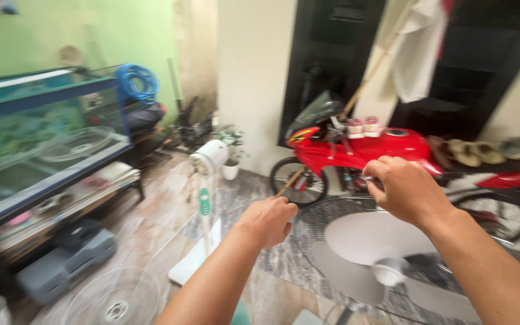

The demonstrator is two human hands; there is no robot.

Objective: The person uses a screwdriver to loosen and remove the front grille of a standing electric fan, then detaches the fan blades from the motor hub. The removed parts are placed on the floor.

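Note:
A round wire fan grille [317, 213] with white fan blades [362, 238] and a white hub [389, 272] fills the lower right, blurred by motion. My left hand [269, 219] is a closed fist at the grille's left rim. My right hand [401, 188] is curled over its top rim. Just left of my left hand a white fan stand [204, 204] rises from the floor, with its bare motor head [210, 155] on top and no grille on it.
A second round grille [115, 298] lies on the tiled floor at lower left. A large glass aquarium [37, 138] on a dark rack lines the left, with a grey case [67, 259] beneath it. A red motorcycle [362, 150] is parked ahead by the wall. Small potted plants [231, 157] stand behind the fan.

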